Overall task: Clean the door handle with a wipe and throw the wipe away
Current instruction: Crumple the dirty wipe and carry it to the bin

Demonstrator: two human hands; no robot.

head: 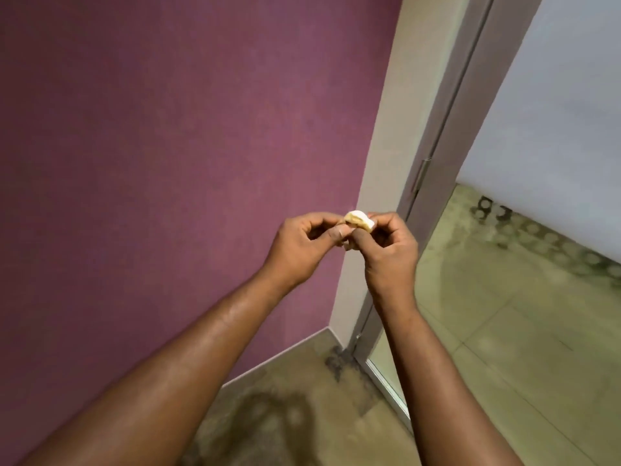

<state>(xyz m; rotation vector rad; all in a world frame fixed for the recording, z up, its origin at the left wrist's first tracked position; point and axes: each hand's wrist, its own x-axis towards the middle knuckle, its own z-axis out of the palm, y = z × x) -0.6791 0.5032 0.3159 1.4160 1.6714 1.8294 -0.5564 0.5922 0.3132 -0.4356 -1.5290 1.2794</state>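
1. Nearest the camera, two bare forearms rise from the bottom edge and converge toward the middle; open air lies between them, with tan floor tiles (336, 415) below.
2. The left hand (302, 245) is curled closed, its thumb and fingers pinching the left side of a small wadded white wipe (359, 220).
3. The right hand (391, 253) is curled likewise, its fingertips gripping the wipe's right side. One wipe, held by both hands at once, sits in mid-air between them.
4. Behind the hands, a purple wall (168, 146) fills the left and centre, meeting the floor along a pale skirting line. The hands hang clear of the wall, though how far cannot be told.
5. Just right of the hands stands a pale door frame (379, 146), running from the top edge down to the floor; one metal hinge (421, 174) shows on it.
6. Beyond the frame, the doorway opens onto more tiled floor (521, 331), clear and wide, bounded by a white wall (554, 112) with dark staining along its base.
7. No door handle is in view.
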